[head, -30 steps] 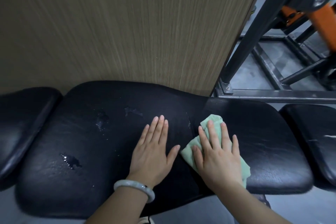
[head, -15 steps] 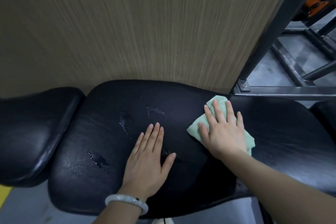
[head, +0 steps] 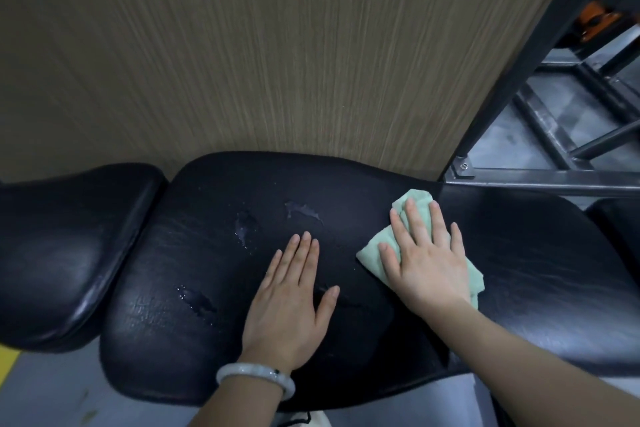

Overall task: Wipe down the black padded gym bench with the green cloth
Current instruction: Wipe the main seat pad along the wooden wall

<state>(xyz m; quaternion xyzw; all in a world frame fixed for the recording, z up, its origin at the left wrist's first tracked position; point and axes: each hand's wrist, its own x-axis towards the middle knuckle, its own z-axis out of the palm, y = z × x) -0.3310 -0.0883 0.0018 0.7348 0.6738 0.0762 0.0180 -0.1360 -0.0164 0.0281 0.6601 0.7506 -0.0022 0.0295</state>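
The black padded gym bench [head: 194,253] runs across the view from left to right. My right hand [head: 427,258] lies flat, fingers straight, pressing the light green cloth [head: 372,251] onto the pad right of centre. My left hand [head: 291,302] rests flat on the pad beside it, palm down, with a pale bangle on the wrist. Wet patches [head: 199,300] glisten on the pad to the left of my left hand and above it [head: 303,210].
A separate black pad [head: 65,246] adjoins the bench on the left. A wood-grain wall panel [head: 277,52] stands directly behind the bench. A dark metal rack frame [head: 540,180] and its upright stand at the back right. Grey floor shows below.
My right hand has slid the cloth from the near side of the pad toward its far edge. My left hand has stayed flat on the pad. The view has shifted left.
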